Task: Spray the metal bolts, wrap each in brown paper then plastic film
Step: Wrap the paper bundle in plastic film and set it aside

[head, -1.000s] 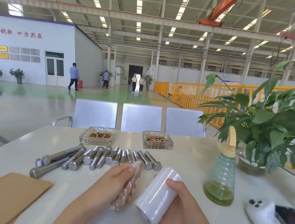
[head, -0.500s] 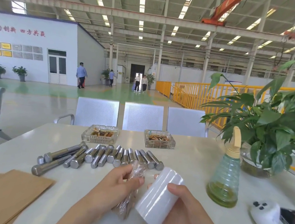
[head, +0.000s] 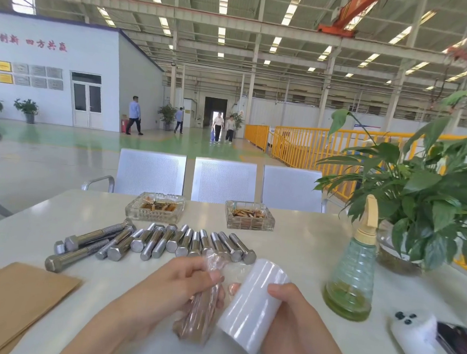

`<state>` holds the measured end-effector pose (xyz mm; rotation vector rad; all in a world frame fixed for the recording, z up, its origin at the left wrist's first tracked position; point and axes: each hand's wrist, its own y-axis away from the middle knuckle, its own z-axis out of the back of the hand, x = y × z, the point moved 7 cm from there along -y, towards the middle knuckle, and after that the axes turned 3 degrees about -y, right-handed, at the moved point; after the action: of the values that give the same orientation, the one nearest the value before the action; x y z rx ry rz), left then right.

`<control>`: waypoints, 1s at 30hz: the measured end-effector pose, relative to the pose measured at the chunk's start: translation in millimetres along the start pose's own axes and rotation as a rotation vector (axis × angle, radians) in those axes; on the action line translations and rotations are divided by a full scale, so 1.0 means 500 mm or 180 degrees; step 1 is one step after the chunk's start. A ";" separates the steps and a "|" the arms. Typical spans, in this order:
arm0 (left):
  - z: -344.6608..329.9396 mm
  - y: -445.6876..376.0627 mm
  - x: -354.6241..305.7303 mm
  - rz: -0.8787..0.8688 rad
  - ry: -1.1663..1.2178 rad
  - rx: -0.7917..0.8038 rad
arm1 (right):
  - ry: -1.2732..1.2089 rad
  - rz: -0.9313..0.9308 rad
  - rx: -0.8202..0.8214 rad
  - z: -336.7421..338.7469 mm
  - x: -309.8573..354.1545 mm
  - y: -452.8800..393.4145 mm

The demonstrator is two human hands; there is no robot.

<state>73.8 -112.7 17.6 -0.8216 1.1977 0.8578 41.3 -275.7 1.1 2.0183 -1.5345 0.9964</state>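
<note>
My left hand (head: 174,289) grips a bolt wrapped in brown paper and clear film (head: 202,311), held nearly upright over the table's near edge. My right hand (head: 291,315) holds a white roll of plastic film (head: 253,304) just right of it, with a strip of film stretched between roll and bolt. Several bare metal bolts (head: 160,241) lie in a row on the white table (head: 299,246) behind my hands. A stack of brown paper sheets (head: 13,299) lies at the near left. A clear spray bottle (head: 352,272) with yellowish liquid stands to the right.
Two glass ashtrays (head: 154,209) (head: 249,219) sit behind the bolts. A potted plant (head: 426,197) stands at the right, and a white wrapped object (head: 419,350) beside a dark device (head: 459,348) lies at the near right. Metal chairs (head: 223,181) line the far side.
My left hand has turned the wrapped bolt more upright and raised it slightly, drawing film from the roll. The camera view has tilted a little.
</note>
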 end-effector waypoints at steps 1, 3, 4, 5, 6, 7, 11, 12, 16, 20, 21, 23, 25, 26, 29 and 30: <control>0.004 0.001 -0.003 -0.0071 -0.0109 -0.0106 | -0.0001 -0.0010 0.0032 -0.003 -0.001 0.001; 0.011 -0.007 -0.005 -0.0164 -0.0144 -0.0425 | 0.0029 -0.0022 0.0046 -0.009 -0.005 0.002; 0.010 -0.008 -0.006 -0.0213 -0.0109 -0.0562 | 0.0050 -0.0038 0.0066 -0.014 -0.008 0.003; 0.008 -0.007 -0.011 -0.0315 -0.0097 -0.0711 | 0.0076 -0.0049 0.0089 -0.020 -0.011 0.005; 0.004 -0.004 -0.016 -0.0410 -0.0113 -0.0793 | 0.0114 -0.0052 0.0123 -0.026 -0.014 0.007; -0.003 -0.002 -0.020 -0.0451 -0.0142 -0.0780 | 0.0141 -0.0042 0.0160 -0.031 -0.015 0.010; -0.016 -0.006 -0.009 -0.0460 -0.0361 -0.0719 | 0.0009 -0.0071 0.0129 -0.033 -0.010 0.018; -0.016 -0.008 -0.012 -0.0503 -0.0630 -0.0822 | 0.0026 -0.0101 0.0084 -0.031 -0.009 0.019; -0.001 -0.010 -0.020 -0.0861 -0.1885 -0.1352 | 0.0205 -0.0168 -0.0093 -0.021 -0.010 0.017; -0.005 -0.021 0.013 0.0091 -0.0794 -0.1064 | 0.0167 -0.0180 -0.0108 -0.019 -0.012 0.009; -0.012 -0.019 0.030 0.0380 -0.0201 -0.0784 | 0.0178 -0.0152 -0.0098 -0.017 -0.009 0.007; -0.014 -0.015 0.032 0.0524 0.0284 -0.0366 | 0.0140 -0.0115 -0.0197 -0.005 -0.002 0.001; -0.008 -0.003 0.009 0.0236 0.0000 -0.0151 | 0.0093 -0.0116 -0.0275 0.003 0.001 0.000; -0.008 0.003 -0.003 0.0077 -0.0164 -0.0138 | 0.0065 -0.0140 -0.0275 0.004 0.000 0.001; -0.010 0.006 -0.017 -0.0202 -0.0241 -0.0372 | 0.0014 -0.0280 -0.0134 -0.005 -0.010 0.004; -0.012 0.004 -0.020 -0.0257 -0.0319 -0.0509 | 0.0011 -0.0321 -0.0085 -0.010 -0.013 0.004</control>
<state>67.7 -118.2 26.3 -0.9390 1.0111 0.9261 37.2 -268.5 -0.4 2.0523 -1.4217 0.9350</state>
